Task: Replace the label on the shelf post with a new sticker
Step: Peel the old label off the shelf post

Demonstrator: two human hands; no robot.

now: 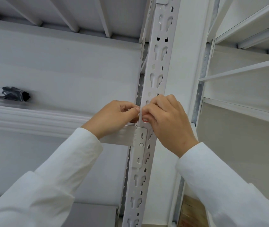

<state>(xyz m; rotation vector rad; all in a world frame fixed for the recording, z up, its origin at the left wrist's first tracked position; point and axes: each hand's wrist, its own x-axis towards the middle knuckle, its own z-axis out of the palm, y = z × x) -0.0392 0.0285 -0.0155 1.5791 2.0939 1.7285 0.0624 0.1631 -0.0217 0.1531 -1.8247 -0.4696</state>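
A white perforated shelf post [156, 66] runs up the middle of the head view. Both of my hands meet on it at mid height, just above the beam bracket [140, 147]. My left hand [112, 117] pinches at the post's left edge with thumb and forefinger. My right hand [166, 118] presses its fingertips on the post's front face. A small white sticker with a thin red border [145, 120] peeks out under my right fingers; most of it is hidden, so I cannot tell whether it is stuck down or held.
A horizontal shelf beam [120, 136] joins the post at the left. A dark bundle in clear plastic [14, 94] lies on the left shelf. More white shelving [245, 69] stands at the right, with a wooden surface [192, 212] at the bottom.
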